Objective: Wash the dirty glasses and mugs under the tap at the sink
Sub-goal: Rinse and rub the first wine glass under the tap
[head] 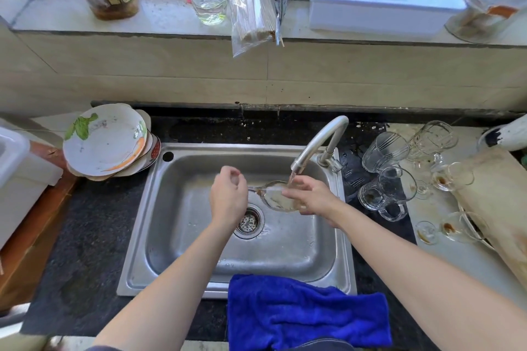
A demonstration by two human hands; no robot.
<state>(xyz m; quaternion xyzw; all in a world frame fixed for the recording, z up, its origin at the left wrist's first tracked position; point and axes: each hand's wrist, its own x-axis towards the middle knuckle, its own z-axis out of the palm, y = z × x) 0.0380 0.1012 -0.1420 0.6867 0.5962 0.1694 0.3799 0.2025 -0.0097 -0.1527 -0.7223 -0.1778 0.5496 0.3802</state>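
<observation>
Left hand (229, 194) curls round the stem end of a wine glass (275, 198) — right hand (312, 198) grips its bowl. It lies sideways over the sink (137, 236), under the running tap (319, 142).

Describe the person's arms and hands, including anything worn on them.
The left hand and right hand are bare: no gloves, rings, watch or bracelets visible. The left forearm and right forearm are uncovered up to the frame's edge, with no sleeves showing.
</observation>
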